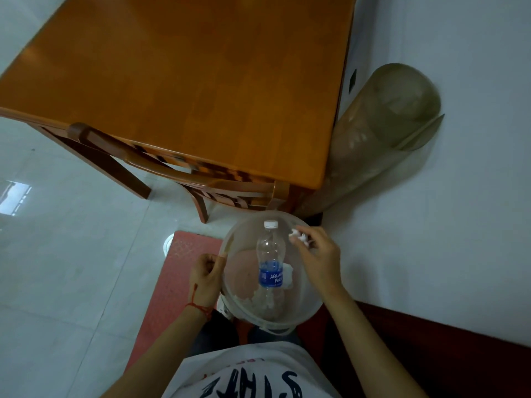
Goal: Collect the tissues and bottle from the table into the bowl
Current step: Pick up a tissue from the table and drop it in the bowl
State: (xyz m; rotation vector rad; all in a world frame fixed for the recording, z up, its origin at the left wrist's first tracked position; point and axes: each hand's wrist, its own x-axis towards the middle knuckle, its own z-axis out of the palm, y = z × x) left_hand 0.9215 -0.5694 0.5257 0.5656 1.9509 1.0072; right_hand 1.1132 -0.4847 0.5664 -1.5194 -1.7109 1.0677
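A clear plastic bowl point(301, 305) is held in front of my body, below the table's near corner. My left hand point(205, 278) grips its left rim. Inside it lies a clear water bottle point(270, 265) with a white cap and blue label, pointing away from me. White crumpled tissues point(288, 275) lie beside and under the bottle. My right hand point(316, 257) is over the bowl's right side, fingers pinched on a small crumpled tissue point(298, 235) just above the rim.
The orange wooden table point(186, 81) fills the upper view, its top bare. A wooden chair point(178, 170) is tucked under its near edge. A translucent cylindrical bin point(388, 124) leans against the white wall at right. A red mat point(178, 271) lies on the tiled floor.
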